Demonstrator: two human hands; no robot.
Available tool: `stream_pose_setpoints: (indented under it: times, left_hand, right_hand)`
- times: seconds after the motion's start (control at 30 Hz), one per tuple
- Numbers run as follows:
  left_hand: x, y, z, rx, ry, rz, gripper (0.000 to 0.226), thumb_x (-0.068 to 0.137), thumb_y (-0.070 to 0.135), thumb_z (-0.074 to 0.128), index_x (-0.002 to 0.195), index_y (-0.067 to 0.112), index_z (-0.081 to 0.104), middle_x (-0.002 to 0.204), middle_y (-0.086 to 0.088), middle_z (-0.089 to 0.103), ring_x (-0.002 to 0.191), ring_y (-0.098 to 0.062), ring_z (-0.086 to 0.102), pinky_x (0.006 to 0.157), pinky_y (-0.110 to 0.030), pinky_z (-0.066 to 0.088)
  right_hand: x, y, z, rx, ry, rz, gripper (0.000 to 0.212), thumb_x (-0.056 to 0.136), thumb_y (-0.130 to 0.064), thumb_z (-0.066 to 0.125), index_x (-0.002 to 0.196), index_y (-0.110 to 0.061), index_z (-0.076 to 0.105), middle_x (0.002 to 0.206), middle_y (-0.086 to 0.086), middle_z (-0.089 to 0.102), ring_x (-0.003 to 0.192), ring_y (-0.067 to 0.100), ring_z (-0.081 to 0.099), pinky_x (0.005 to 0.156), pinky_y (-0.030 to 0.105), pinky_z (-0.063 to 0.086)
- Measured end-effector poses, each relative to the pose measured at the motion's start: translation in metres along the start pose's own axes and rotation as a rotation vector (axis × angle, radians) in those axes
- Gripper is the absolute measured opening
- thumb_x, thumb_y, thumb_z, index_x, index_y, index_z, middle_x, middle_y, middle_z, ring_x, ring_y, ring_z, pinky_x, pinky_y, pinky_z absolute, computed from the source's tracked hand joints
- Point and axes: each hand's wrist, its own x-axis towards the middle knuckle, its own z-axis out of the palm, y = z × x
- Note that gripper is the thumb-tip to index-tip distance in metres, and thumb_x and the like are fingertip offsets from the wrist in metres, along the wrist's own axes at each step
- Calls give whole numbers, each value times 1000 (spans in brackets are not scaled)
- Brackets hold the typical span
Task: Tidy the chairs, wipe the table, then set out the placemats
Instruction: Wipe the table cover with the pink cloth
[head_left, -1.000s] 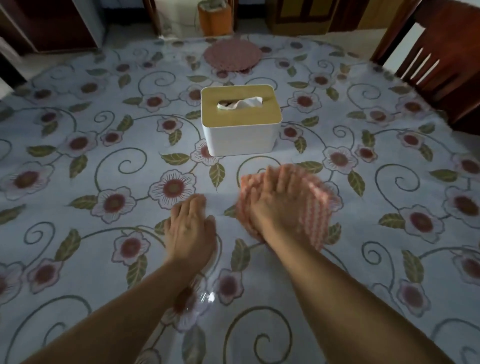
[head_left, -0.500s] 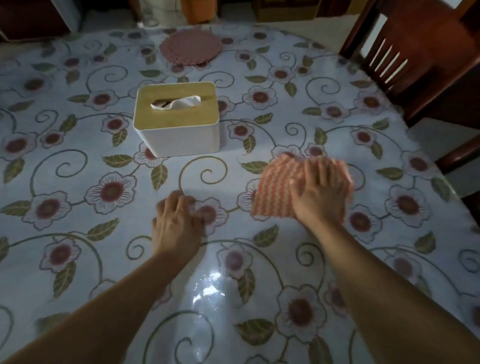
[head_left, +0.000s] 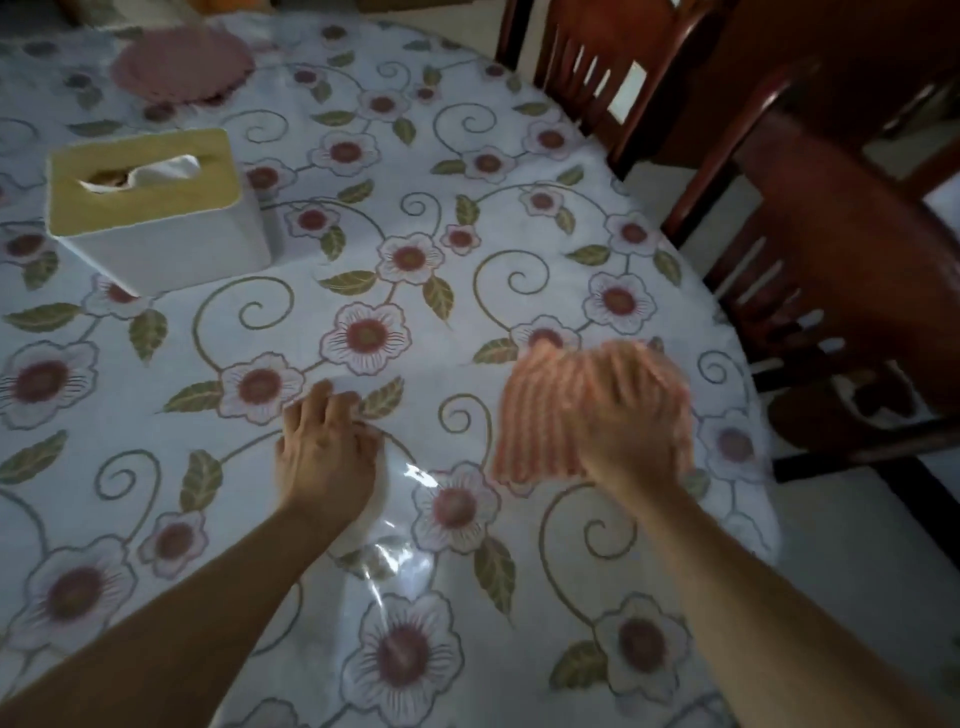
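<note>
My right hand (head_left: 631, 431) presses flat on an orange-and-white striped cloth (head_left: 550, 410) near the right edge of the table (head_left: 467, 291), which has a glossy floral cover. The cloth is motion-blurred. My left hand (head_left: 324, 447) rests palm down on the cover near the middle front, fingers together, holding nothing. A round pink placemat (head_left: 182, 62) lies at the far left side of the table. Two dark wooden chairs stand by the table's right edge: one close (head_left: 841, 270), one farther back (head_left: 597, 67).
A white tissue box (head_left: 156, 208) with a tan lid and a tissue poking out sits on the left half of the table. Pale floor (head_left: 862, 561) shows past the table's right edge.
My right hand has slid the cloth rightward across the table toward its right edge. The view has swung right, bringing the chairs in. My left hand stays planted on the cover.
</note>
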Motion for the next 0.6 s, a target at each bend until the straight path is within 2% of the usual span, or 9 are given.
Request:
stream_pose_setpoints:
  times: [0.07, 0.13, 0.23, 0.33, 0.37, 0.47, 0.53, 0.6]
  left_hand:
    - [-14, 6, 5, 15, -27, 18, 42, 85, 18, 53, 125, 5, 50, 142, -17, 38, 126, -40, 33, 102, -51, 32]
    - [-32, 8, 10, 17, -45, 52, 44, 83, 18, 58, 124, 6, 49, 140, -15, 38, 126, -38, 32, 104, -51, 31]
    - [-66, 10, 15, 36, -76, 81, 44, 82, 18, 59, 123, 7, 47, 142, -14, 36, 128, -36, 29, 100, -50, 36]
    - [-96, 11, 17, 20, -90, 53, 41, 86, 19, 54, 126, 10, 47, 148, -11, 31, 128, -36, 29, 100, -49, 36]
    - [-107, 12, 18, 16, -96, 55, 41, 87, 19, 53, 126, 11, 47, 148, -10, 31, 127, -36, 30, 100, -49, 36]
    - [-131, 13, 22, 28, -117, 90, 42, 83, 16, 55, 125, 10, 48, 144, -12, 33, 126, -36, 31, 100, -48, 35]
    - [-144, 15, 25, 17, -116, 116, 46, 80, 14, 57, 125, 9, 48, 141, -11, 37, 124, -36, 32, 99, -49, 37]
    - [-156, 20, 29, 8, -112, 125, 45, 80, 13, 57, 124, 9, 49, 142, -10, 36, 125, -35, 31, 99, -50, 38]
  right_hand:
    - [-9, 33, -5, 28, -44, 186, 76, 88, -58, 16, 150, -13, 21, 155, 20, 21, 143, 38, 17, 115, 56, 14]
    - [-26, 30, -4, 29, -79, 226, 77, 88, -56, 13, 151, -12, 17, 155, 22, 17, 143, 42, 13, 114, 58, 10]
    - [-79, -22, -11, 8, -110, 49, 68, 93, -45, 4, 146, -6, 21, 149, 24, 29, 136, 47, 28, 108, 58, 28]
    - [-156, -84, -15, 181, -123, -128, 58, 92, -41, 30, 143, -14, 26, 144, 17, 41, 128, 37, 45, 97, 51, 46]
    - [-183, -99, -14, 220, -124, -232, 60, 92, -43, 34, 145, -17, 24, 147, 13, 40, 131, 33, 45, 99, 52, 45]
    - [-230, -99, -5, 145, -181, -515, 64, 91, -51, 34, 148, -25, 23, 157, 3, 21, 144, 27, 20, 115, 54, 17]
    - [-235, -67, -1, 111, -157, -498, 63, 93, -53, 32, 150, -28, 19, 158, 0, 15, 146, 25, 14, 117, 52, 9]
    - [-231, -27, -7, 81, -175, -350, 64, 97, -54, 23, 152, -26, 5, 159, 3, 0, 146, 28, -1, 117, 53, 6]
